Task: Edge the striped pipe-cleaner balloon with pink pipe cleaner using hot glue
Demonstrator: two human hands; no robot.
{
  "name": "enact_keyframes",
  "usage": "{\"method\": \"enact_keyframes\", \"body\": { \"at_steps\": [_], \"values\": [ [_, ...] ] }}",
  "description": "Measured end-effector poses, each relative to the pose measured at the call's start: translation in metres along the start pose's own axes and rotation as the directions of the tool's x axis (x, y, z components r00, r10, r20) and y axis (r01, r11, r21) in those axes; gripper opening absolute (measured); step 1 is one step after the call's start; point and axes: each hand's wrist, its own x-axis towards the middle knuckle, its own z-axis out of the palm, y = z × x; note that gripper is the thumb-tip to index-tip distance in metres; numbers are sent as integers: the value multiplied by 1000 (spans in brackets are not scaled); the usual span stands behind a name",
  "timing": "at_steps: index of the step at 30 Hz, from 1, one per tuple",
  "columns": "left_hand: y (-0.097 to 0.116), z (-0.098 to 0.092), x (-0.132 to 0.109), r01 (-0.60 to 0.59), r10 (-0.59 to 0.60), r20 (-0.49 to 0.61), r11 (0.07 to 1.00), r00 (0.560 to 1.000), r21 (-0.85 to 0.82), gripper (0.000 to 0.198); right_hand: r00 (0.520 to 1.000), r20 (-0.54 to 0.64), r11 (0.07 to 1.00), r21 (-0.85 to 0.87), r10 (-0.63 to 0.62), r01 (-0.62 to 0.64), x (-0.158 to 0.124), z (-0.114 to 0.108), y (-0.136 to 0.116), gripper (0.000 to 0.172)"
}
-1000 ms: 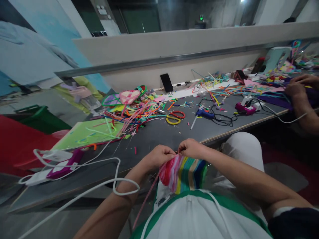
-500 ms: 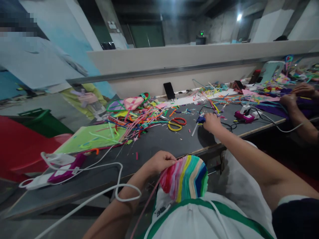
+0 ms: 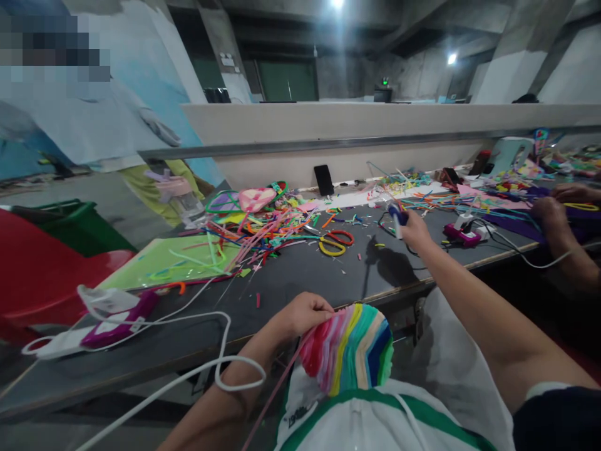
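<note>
My left hand [image 3: 307, 313] pinches the upper left edge of a rounded, striped piece made of coloured pipe cleaners [image 3: 354, 347], which rests at my lap. A long pink pipe cleaner [image 3: 277, 391] trails down from that edge. Over the table, my right hand [image 3: 416, 230] is closed round a small blue and white glue gun [image 3: 399, 219], with a dark cord near it. Its shadow falls on the table top below. To the left of it lie scissors [image 3: 335, 241] with one red and one yellow handle loop.
Loose pipe cleaners [image 3: 263, 225] heap on the table, beside a green sheet [image 3: 164, 263]. Purple and white power strips [image 3: 119, 319] [image 3: 462, 233] trail white cables. A phone [image 3: 323, 180] leans at the back. Another person's hands [image 3: 554, 210] work at the right; someone stands at left.
My right hand has lifted the glue gun off the table and turned it. My left hand keeps its pinch on the striped piece. The view has tilted up slightly.
</note>
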Motion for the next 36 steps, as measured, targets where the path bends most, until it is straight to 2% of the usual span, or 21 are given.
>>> {"method": "enact_keyframes", "body": {
  "at_steps": [2,4,9,10,12,14,15,17,19,21,23,25,27,30,33,36],
  "values": [
    [-1,-1,0,-3,3,-1,1000,1000,14,40,999,-37,980,196,-13,20,-12,-17,-5,45],
    [-2,-2,1,-21,21,8,1000,1000,17,39,997,-59,924,378,-44,64,-32,-28,-11,43],
    [-3,0,2,-13,14,14,1000,1000,-17,37,994,-40,733,672,-104,104,-93,-34,-25,40],
    [-2,0,1,0,0,14,1000,1000,-17,37,994,-9,668,740,-111,82,-102,-34,-27,40],
    [2,1,0,23,-23,16,1000,1000,-19,38,986,101,476,879,-136,-24,-117,-33,-32,39],
    [5,0,-1,32,-32,15,999,999,-14,39,964,195,301,944,-179,-135,-127,-34,-36,38],
    [7,-1,-3,32,-32,12,999,999,-9,40,954,224,251,953,-200,-171,-132,-35,-38,36],
    [12,-4,-5,27,-27,-1,1000,1000,-3,41,940,255,213,955,-225,-208,-140,-37,-41,30],
    [17,-10,-8,13,-13,-30,1000,999,-13,40,932,278,251,943,-232,-218,-149,-38,-41,25],
    [21,-15,-11,9,-12,-77,999,997,-33,39,926,288,338,920,-243,-198,-160,-38,-40,26],
    [25,-20,-13,9,-14,-101,999,995,-47,39,905,320,453,875,-280,-170,-173,-36,-36,29],
    [27,-22,-15,17,-23,-117,999,993,-50,38,864,398,588,794,-310,-155,-187,-34,-31,28],
    [26,-21,-18,24,-30,-124,999,992,-45,38,841,458,698,702,-289,-143,-201,-31,-27,24],
    [22,-17,-22,36,-39,-133,999,990,-22,37,865,440,833,552,-240,-49,-219,-27,-27,21],
    [21,-12,-27,44,-43,-144,999,989,3,36,879,379,900,422,-289,114,-231,-24,-33,21],
    [24,-9,-32,37,-31,-154,999,988,37,35,866,321,893,368,-384,259,-237,-22,-39,21]
  ]
}}
